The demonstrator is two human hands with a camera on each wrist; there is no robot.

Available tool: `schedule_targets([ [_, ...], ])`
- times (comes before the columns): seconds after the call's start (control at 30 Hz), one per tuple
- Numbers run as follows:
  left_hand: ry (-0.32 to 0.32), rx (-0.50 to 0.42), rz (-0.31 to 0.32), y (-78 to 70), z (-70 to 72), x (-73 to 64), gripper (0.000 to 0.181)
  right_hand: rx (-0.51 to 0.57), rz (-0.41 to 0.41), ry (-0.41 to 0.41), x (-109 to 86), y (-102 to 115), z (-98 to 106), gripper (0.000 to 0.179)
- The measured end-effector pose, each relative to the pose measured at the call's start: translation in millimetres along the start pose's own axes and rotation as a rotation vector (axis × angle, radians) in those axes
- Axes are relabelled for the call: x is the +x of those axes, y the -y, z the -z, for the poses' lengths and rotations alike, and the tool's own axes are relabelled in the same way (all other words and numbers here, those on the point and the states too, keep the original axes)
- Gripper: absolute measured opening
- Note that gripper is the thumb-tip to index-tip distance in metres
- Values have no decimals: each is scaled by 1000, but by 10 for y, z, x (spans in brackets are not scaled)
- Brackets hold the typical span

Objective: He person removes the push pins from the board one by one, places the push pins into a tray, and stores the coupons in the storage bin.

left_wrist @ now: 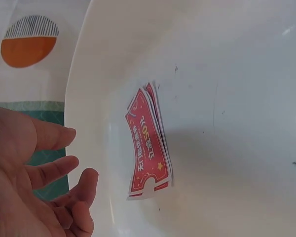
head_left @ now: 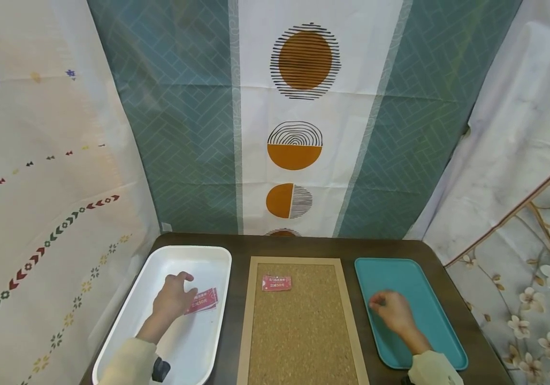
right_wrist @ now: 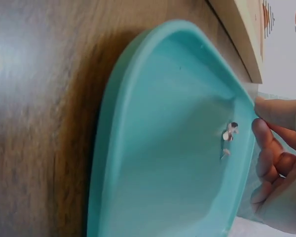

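My left hand is over the white tray, thumb and fingers spread apart and holding nothing. Beside its fingertips lies a small stack of red printed coupons, apart from the hand in the left wrist view. Over the teal tray is my right hand, its fingers bent and the thumb and index fingertips close together. I cannot tell whether they pinch something small. A few tiny shiny pieces lie in the teal tray near these fingertips.
Between the trays lies a wood-framed cork board with one red coupon at its upper left. All stand on a dark wooden table. Patterned cloth hangs behind and at both sides.
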State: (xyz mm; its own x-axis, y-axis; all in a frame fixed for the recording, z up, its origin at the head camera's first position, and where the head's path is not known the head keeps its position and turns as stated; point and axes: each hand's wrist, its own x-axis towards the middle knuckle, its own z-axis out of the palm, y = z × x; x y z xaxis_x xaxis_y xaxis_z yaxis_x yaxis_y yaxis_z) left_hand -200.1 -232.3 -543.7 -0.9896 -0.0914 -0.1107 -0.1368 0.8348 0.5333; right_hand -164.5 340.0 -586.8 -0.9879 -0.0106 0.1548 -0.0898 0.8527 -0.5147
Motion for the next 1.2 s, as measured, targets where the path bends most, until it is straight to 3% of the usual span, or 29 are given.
schedule_targets([
  [0.17,-47,-50,-63,-100,-32,-21,38,37,-5,-38,21,76,-59,7],
  [0.4,-94,-125,-128,-250,-95,-32,37,111,-54,0,82,226,-136,6],
  [0.63,-127,-188,-201,-501,-144,-3,33,170,-34,6,160,402,-238,11],
  [0.8,-122,-203,-198,-608,-177,-22,32,213,-27,-4,194,502,-349,7],
  [1.2,-81,-254,-186,-704,-223,-49,34,239,-68,20,219,640,-482,5],
])
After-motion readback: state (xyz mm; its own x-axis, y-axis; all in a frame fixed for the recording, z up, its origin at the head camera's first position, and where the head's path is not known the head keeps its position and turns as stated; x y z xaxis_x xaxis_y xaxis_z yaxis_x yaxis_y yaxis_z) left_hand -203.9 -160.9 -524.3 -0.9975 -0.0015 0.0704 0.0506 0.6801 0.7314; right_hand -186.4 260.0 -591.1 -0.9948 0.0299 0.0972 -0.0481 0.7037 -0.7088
